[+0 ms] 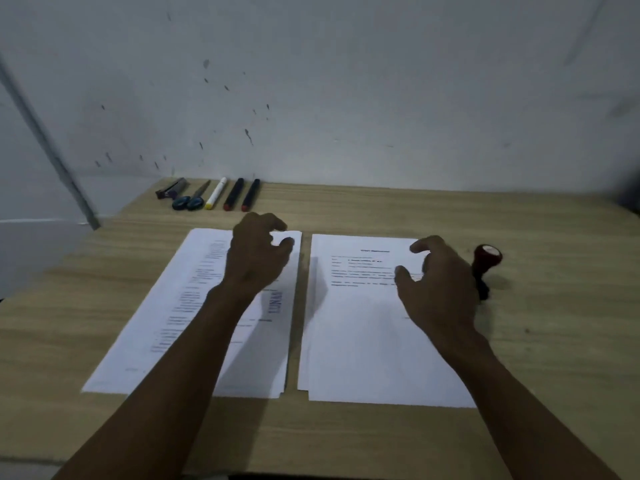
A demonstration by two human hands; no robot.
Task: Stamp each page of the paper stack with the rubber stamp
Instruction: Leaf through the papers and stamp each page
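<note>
The stamp lies tipped on the surface just right of the right hand, long axis running near-to-far, face end farther. That grip hangs loosely curled and empty over the right stack; the left hand, also empty, is well apart.

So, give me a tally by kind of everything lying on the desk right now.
White paper stacks: 2, left and right
Dark red-handled rubber stamp: 1
Black markers with red ends: 2
White marker with yellow end: 1
Blue-handled scissors: 1
Dark stapler-like tool: 1
Total: 8
</note>
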